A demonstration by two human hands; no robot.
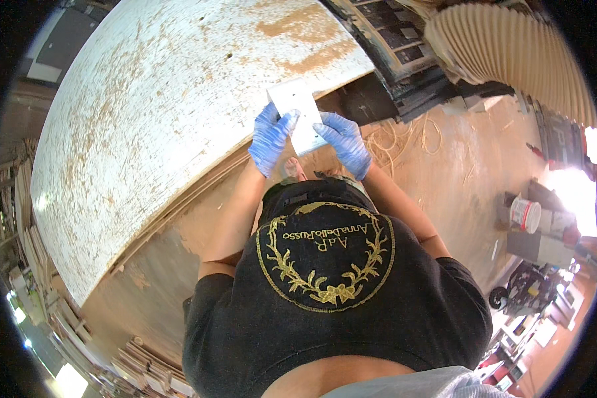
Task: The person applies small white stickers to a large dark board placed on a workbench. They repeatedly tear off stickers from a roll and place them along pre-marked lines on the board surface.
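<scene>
Between my two hands is a flat white rectangular piece (297, 99) with a few small dark dots or holes on it. My left hand (270, 139), in a blue glove, grips its left edge with the thumb laid over the face. On the opposite edge my right hand (345, 142), gloved the same way, pinches it with the thumb on top. The piece is held tilted in front of my body, over the near edge of a large white worktop (146, 99) streaked with brown dust. What the piece is I cannot tell.
Dark stacked frames or panels (404, 66) stand at the far right, beside a ribbed beige hose (511, 53). Thin strands (404, 142) lie on the brown floor (464, 166). A white bucket (525, 215) stands further right. Wood strips (146, 365) lie at the lower left.
</scene>
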